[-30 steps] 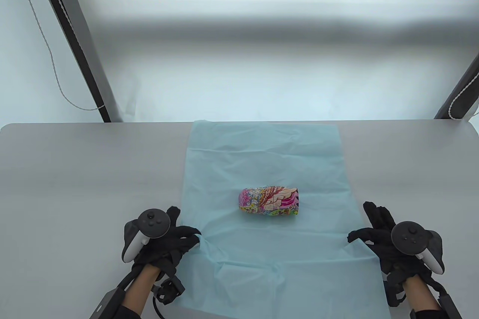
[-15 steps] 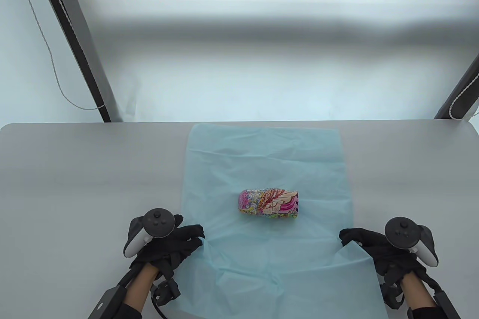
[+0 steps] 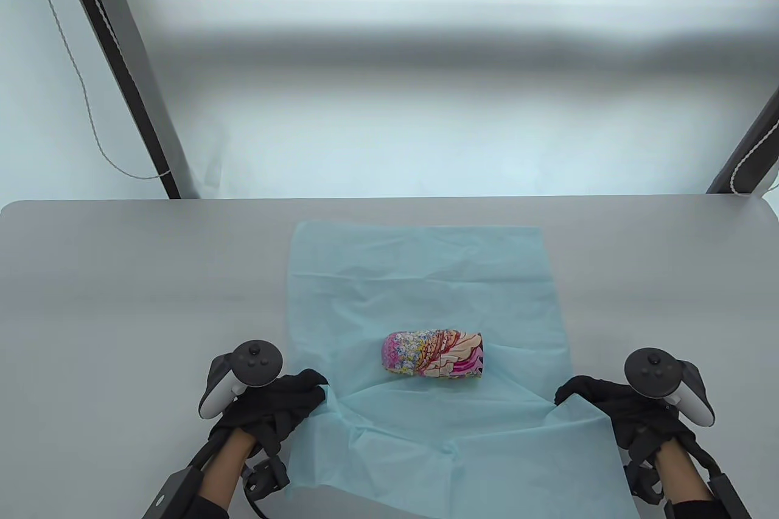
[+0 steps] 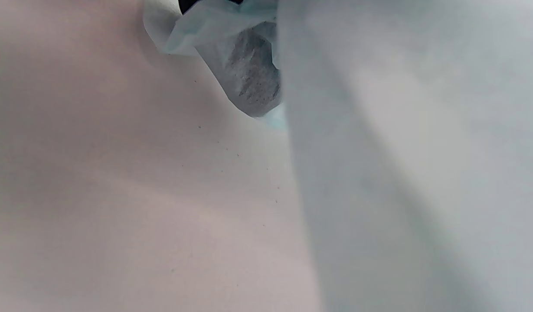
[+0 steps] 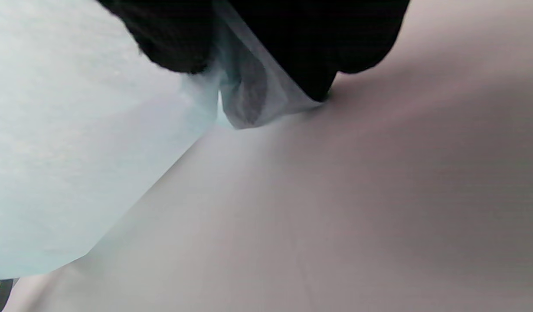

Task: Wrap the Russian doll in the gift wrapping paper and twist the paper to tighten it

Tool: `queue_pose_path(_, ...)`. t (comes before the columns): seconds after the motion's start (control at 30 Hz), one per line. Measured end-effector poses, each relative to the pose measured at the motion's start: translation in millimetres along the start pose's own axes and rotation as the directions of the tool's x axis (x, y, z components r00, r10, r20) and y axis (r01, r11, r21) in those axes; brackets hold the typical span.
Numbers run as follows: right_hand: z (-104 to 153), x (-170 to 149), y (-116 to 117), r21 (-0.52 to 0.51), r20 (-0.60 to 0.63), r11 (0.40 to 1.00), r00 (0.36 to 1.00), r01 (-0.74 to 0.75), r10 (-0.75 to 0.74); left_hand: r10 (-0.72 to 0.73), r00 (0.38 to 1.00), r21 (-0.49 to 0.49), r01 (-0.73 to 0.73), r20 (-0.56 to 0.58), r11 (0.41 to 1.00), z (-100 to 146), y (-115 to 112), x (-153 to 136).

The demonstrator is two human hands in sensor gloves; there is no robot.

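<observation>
A colourful Russian doll [image 3: 433, 353] lies on its side in the middle of a light blue sheet of wrapping paper [image 3: 426, 275] spread on the grey table [image 3: 122, 275]. My left hand [image 3: 286, 400] pinches the paper's left edge near the doll's level. My right hand [image 3: 584, 394] pinches the right edge. In the left wrist view a bunched fold of paper [image 4: 231, 52] hangs at the top. The right wrist view has black fingers [image 5: 175, 39] gripping a fold of paper [image 5: 249, 95] above the table.
The table's far edge [image 3: 389, 198] runs beyond the paper. Dark frame posts [image 3: 122, 69] and a thin cord [image 3: 79, 87] stand at the back left, another post [image 3: 748, 148] at the back right. Bare table lies on both sides of the paper.
Both hands closed their fingers on the paper's side edges and drew the sheet toward me. The doll rode along with it, and the far edge left the table's back rim.
</observation>
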State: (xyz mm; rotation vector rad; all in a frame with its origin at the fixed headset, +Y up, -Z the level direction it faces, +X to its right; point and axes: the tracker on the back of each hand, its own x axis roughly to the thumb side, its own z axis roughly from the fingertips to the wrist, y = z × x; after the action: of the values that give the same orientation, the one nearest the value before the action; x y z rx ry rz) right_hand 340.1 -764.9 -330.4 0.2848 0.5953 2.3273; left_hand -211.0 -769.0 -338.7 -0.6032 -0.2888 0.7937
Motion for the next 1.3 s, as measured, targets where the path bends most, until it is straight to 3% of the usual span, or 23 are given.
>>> queue_pose_path(0.2, -2, -5, 1, 0.064, -0.007, 0.99, 0.992, 0.125, -0.125, 0.061, 0.998, -0.044, -0.06, 0.027, 0.997, 0, 0, -3)
queue_pose_path(0.33, -4, -9, 2, 0.055, -0.015, 0.975, 0.977, 0.213, -0.213, 0.147, 0.988, -0.065, -0.144, 0.041, 0.987, 1, 2, -9)
queue_pose_path(0.47, -6, -14, 6, -0.004, -0.061, 0.947, 0.945, 0.322, -0.321, 0.188, 0.982, -0.013, -0.188, 0.008, 0.982, 3, 6, -14)
queue_pose_path(0.7, -12, -16, 9, -0.201, -0.137, 0.857, 0.853, 0.474, -0.504, 0.334, 0.939, 0.066, -0.329, -0.081, 0.942, 3, 13, -26)
queue_pose_path(0.93, -9, -14, 4, -0.364, -0.24, 0.863, 0.861, 0.349, -0.449, 0.439, 0.881, 0.152, -0.416, -0.177, 0.897, -1, 18, -30)
queue_pose_path(1.3, -28, 11, 6, -0.397, -0.382, 0.917, 0.902, 0.038, -0.203, 0.404, 0.864, 0.278, -0.326, -0.301, 0.904, 4, 19, -24)
